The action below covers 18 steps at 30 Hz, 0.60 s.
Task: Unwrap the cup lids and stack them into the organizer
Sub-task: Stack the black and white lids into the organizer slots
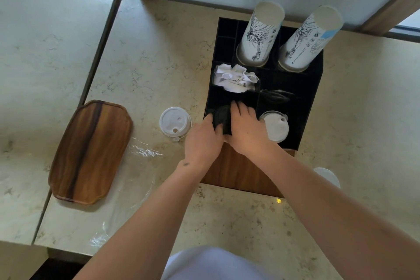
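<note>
Hands meet over the front-left compartment of the black organizer [314, 88]. The left hand [202, 141] and right hand [246, 129] both curl around a stack of black lids [221, 118], gripping it from either side at the compartment's mouth; how deep the stack sits cannot be told. A stack of white lids [276, 128] stands in the front-right compartment, just beside the right hand. Another white lid stack [175, 121] rests on the marble counter [147, 52], left of the organizer. Clear plastic wrap [145, 150] lies on the counter near a wooden tray [91, 152]. Two stacks of printed paper cups [259, 34] stand inverted in the rear compartments. Crumpled white napkins [236, 78] fill a middle compartment.
</note>
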### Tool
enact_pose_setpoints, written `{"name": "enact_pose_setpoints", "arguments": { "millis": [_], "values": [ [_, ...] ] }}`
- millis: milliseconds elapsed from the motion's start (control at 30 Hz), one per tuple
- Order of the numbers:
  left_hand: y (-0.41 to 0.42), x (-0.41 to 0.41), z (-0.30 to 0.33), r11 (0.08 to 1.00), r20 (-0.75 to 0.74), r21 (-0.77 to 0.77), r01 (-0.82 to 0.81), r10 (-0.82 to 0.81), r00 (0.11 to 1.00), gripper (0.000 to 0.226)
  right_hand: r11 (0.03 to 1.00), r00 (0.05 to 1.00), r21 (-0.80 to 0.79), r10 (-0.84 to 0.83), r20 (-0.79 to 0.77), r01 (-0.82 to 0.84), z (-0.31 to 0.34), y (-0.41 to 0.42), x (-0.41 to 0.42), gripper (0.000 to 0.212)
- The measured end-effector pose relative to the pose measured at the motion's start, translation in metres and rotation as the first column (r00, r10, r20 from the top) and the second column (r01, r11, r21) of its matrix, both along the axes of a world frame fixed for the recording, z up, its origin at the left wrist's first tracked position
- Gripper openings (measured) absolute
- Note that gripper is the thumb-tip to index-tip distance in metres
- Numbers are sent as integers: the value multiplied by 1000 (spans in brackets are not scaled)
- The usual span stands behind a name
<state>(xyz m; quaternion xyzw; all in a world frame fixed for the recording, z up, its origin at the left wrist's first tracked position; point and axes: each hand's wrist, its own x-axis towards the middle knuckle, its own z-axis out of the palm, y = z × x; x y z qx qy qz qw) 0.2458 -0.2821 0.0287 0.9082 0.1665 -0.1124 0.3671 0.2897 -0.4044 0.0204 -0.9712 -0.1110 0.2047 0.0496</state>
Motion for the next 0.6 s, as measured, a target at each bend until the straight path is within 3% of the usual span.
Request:
{"name": "enact_pose_setpoints", "arguments": {
  "millis": [67,167,267,367,467,600],
  "values": [
    [17,-10,7,995,170,20,-98,93,981,22,1000,997,9,-30,70,29,10,2,-9,110],
    [59,-7,11,976,280,127,-175,134,951,21,996,967,85,-23,255,1,25,8,-26,83],
    [92,12,2,924,-42,381,23,-7,999,57,969,972,248,-40,232,-19,30,11,-57,51],
    [101,25,-8,874,-314,419,246,-115,942,84,912,998,409,-61,26,45,26,15,-92,37],
    [99,32,-20,830,-355,451,327,-169,920,87,858,983,486,-111,-145,168,18,25,-110,33],
    [94,30,-18,838,-305,471,276,-139,942,77,824,950,496,-150,-275,273,14,32,-114,32]
  ]
}}
